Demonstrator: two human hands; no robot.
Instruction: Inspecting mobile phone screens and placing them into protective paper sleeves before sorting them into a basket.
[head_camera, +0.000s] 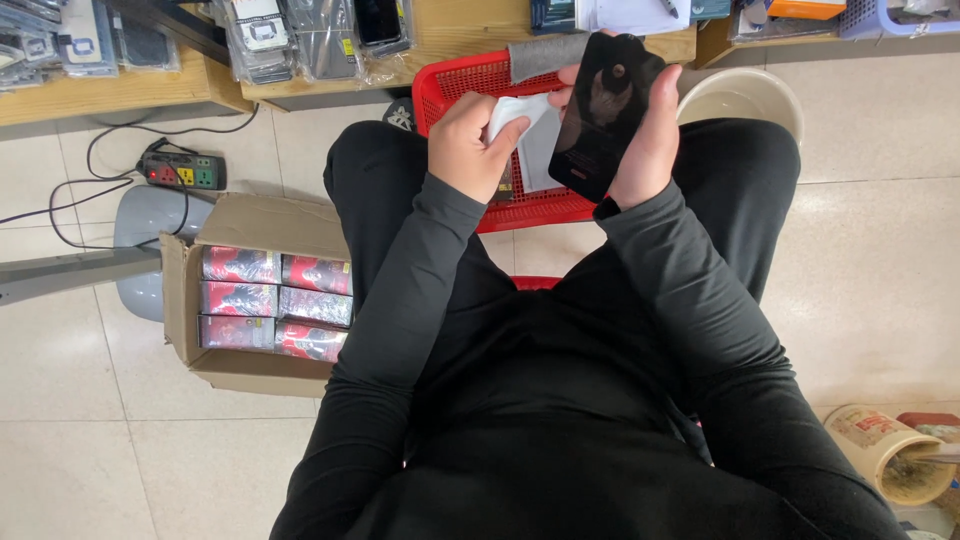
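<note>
My right hand (648, 140) grips a flat black glossy panel (603, 110), shaped like a phone screen, tilted upright over my lap. My left hand (470, 150) pinches a white wipe or thin white sleeve (530, 135) pressed against the panel's left edge. Both hands hover above a red plastic basket (455, 85) that sits between my knees. A grey cloth (545, 55) lies draped over the basket's far rim. My arms are in dark long sleeves.
An open cardboard box (240, 215) with red and black packets stands on the tiled floor at left. A power strip (183, 172) with cables lies beyond it. Wooden shelves (470, 25) hold bagged phone cases. A beige bucket (745, 95) and a paper cup (885, 450) are at right.
</note>
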